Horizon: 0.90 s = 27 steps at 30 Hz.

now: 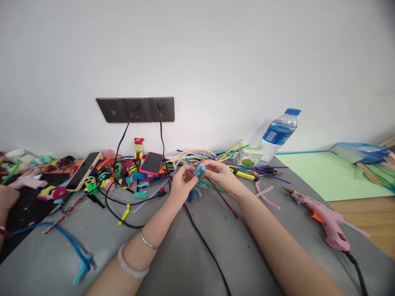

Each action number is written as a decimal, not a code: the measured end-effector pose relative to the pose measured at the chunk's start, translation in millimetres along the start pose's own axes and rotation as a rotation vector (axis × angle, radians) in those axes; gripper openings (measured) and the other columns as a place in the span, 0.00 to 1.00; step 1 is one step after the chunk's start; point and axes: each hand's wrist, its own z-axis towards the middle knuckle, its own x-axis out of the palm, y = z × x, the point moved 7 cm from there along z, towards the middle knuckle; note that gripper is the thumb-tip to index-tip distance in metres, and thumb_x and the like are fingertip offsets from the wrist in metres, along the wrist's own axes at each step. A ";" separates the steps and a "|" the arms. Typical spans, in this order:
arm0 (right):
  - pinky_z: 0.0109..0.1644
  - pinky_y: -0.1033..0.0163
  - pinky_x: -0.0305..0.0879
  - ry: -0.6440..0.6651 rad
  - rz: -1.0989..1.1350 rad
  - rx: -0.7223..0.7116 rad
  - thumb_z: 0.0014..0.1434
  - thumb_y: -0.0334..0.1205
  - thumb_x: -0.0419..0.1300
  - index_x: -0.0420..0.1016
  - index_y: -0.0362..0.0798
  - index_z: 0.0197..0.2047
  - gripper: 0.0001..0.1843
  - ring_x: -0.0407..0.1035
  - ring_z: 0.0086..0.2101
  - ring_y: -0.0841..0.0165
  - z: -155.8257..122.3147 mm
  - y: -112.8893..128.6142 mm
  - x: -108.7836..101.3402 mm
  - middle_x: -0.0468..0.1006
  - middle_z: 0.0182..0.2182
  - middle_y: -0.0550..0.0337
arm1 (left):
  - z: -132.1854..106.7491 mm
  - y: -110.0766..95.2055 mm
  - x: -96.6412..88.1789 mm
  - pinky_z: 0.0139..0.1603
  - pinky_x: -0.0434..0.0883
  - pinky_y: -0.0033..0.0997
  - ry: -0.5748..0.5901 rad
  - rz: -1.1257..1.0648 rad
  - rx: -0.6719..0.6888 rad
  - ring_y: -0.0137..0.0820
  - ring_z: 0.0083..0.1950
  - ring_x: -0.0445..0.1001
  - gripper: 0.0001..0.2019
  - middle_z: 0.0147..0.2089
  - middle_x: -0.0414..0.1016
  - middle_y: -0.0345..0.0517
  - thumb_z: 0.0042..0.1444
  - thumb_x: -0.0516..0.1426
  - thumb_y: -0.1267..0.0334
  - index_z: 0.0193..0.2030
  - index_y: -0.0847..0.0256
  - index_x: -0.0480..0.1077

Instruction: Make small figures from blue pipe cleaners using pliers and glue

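Note:
Between my fingertips is a small light-blue fuzzy piece [200, 170], which looks like bent pipe cleaner. My left hand [182, 181] pinches it from the left, with the fingers curled. From the other side my right hand [220, 174] grips it between thumb and fingers. The piece is held above the grey table [173, 255], in front of a heap of colourful pipe cleaners [203, 155]. A dark red glittery pipe cleaner [226, 204] lies just below my right hand. Short blue scraps [191, 196] rest under my hands.
A pink glue gun [330, 224] lies at right, its cord running off the front. A tilted water bottle [277, 133] leans on the wall behind a small box [249, 157] and a yellow cutter [245, 174]. Phones [152, 163] and black cables [200, 236] lie left of centre. Another person's hand [8, 201] is far left.

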 end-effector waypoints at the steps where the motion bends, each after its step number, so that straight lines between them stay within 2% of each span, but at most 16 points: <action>1: 0.44 0.60 0.66 -0.001 0.001 0.000 0.49 0.50 0.71 0.78 0.48 0.34 0.15 0.69 0.35 0.67 0.1 -0.1 0.1 0.78 0.33 0.59 | 0.1 -0.2 0.1 0.35 0.69 0.25 0.001 0.000 0.003 0.27 0.35 0.71 0.13 0.37 0.72 0.41 0.45 0.65 0.63 0.36 0.60 0.69; 10: 0.41 0.61 0.66 0.004 0.034 0.007 0.50 0.50 0.71 0.77 0.49 0.33 0.15 0.69 0.34 0.68 -1.3 1.5 3.3 0.77 0.32 0.60 | -0.2 -2.7 1.5 0.32 0.66 0.25 0.003 0.037 0.061 0.30 0.38 0.70 0.16 0.40 0.71 0.44 0.44 0.66 0.63 0.38 0.60 0.68; 17: 0.42 0.61 0.65 0.018 0.028 0.015 0.51 0.50 0.70 0.77 0.49 0.34 0.14 0.70 0.35 0.68 -2.4 1.6 6.4 0.79 0.33 0.59 | -0.4 -5.9 -0.7 0.32 0.65 0.25 -0.020 0.061 0.101 0.29 0.36 0.69 0.14 0.37 0.70 0.43 0.46 0.65 0.61 0.37 0.60 0.68; 27: 0.42 0.63 0.65 0.011 0.074 0.013 0.50 0.48 0.71 0.76 0.47 0.32 0.14 0.69 0.34 0.70 -1.0 -2.1 6.7 0.77 0.32 0.61 | -2.4 -8.2 -1.6 0.31 0.65 0.24 -0.034 0.156 0.151 0.28 0.35 0.70 0.08 0.36 0.72 0.43 0.50 0.61 0.65 0.37 0.60 0.69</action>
